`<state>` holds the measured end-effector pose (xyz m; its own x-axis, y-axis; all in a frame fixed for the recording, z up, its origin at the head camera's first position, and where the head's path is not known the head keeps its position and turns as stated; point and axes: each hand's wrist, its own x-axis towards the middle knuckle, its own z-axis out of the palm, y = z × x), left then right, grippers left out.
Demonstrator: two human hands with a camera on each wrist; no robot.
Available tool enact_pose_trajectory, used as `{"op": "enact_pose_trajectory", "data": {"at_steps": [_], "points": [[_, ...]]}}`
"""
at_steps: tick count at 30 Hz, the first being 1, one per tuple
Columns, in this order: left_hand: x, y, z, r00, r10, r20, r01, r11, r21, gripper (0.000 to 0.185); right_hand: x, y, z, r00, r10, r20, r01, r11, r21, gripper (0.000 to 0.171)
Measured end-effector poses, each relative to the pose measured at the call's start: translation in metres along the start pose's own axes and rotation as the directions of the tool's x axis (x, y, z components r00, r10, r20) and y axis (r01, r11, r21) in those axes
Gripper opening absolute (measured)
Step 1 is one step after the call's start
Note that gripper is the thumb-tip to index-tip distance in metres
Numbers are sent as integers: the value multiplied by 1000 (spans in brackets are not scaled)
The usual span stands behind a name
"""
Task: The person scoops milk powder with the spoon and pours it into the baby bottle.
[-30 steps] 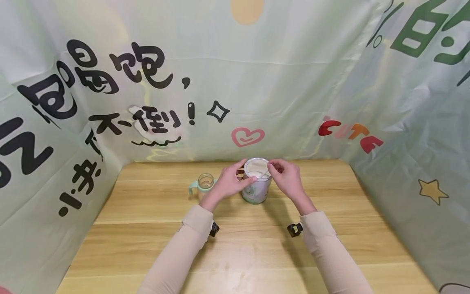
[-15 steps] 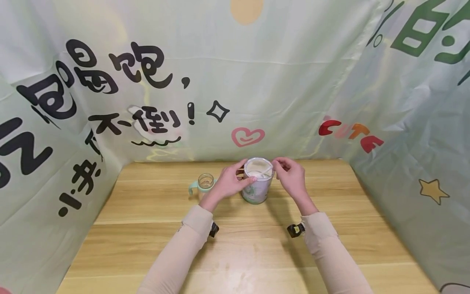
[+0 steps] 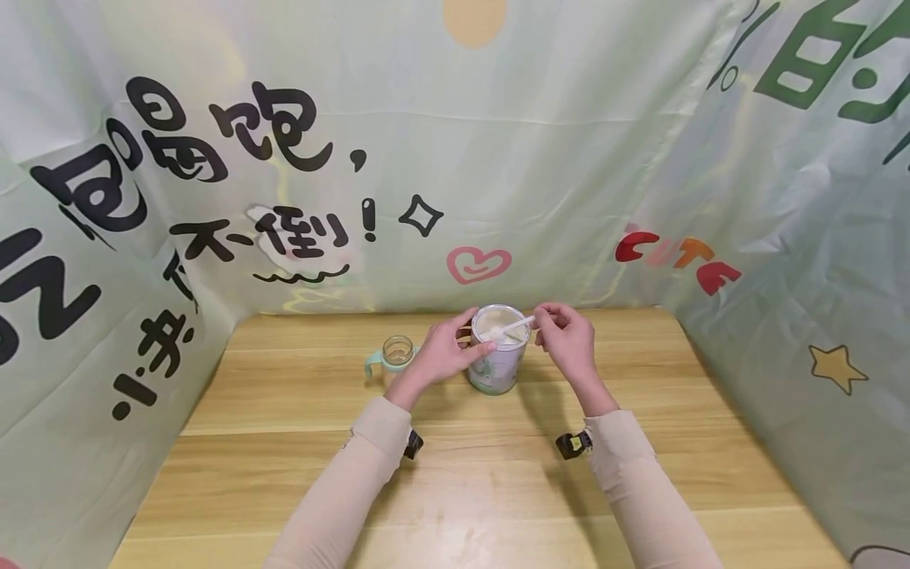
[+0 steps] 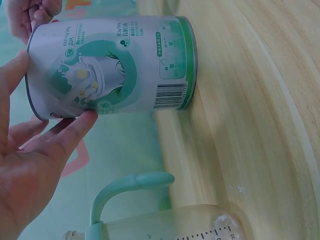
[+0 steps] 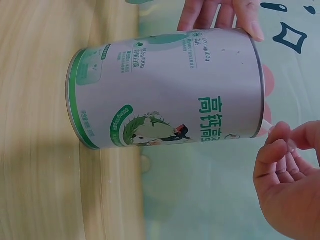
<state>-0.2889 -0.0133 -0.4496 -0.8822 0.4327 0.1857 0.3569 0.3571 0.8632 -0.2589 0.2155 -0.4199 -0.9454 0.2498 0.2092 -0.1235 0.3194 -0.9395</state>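
Tin (image 3: 498,359) of milk powder, open-topped, standing upright on the wooden table (image 3: 483,482) near its far edge, in front of a printed cloth backdrop (image 3: 455,158). The left hand (image 3: 444,353) steadies the tin from its left side; the fingers (image 4: 75,130) are curled about the wall just below the rim, thumb toward the person, the others round the back. The right hand (image 3: 566,341) is raised just beside the rim on the right, and its fingers (image 5: 280,145) pinch the end of a white scoop (image 3: 508,329). The handle slants down and leftward, so the bowl lies over the tin's mouth, at or just above the pale powder; how full the bowl is cannot be told from here.

A small clear baby bottle (image 3: 395,352) with a mint-green handle stands uncapped on the table, just left of the left hand and apart from the tin. The left wrist view shows measuring marks on its side.

Judged from this arrangement, the step in hand is lifting a measure of powder out of the tin. The next move would call for keeping the scoop level while carrying it across the left hand to the bottle's narrow mouth, then tipping it squarely above the opening. A tilt on the way would likely spill powder on the table.
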Motion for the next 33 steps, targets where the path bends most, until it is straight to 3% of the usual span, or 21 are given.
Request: {"op": "enact_pose_trajectory", "data": {"at_steps": [10, 23, 33], "points": [[0, 3, 0, 1000, 1, -3, -1, 1000, 0, 82, 1, -2, -3, 1000, 30, -6, -30, 998, 56, 25], [-2, 5, 0, 1000, -10, -6, 10, 1000, -5, 81, 0, 0, -4, 1000, 3, -17, -1, 996, 92, 23], [-1, 5, -4, 1000, -11, 23, 10, 999, 32, 84, -4, -12, -6, 1000, -13, -28, 17, 991, 132, 23]]}}
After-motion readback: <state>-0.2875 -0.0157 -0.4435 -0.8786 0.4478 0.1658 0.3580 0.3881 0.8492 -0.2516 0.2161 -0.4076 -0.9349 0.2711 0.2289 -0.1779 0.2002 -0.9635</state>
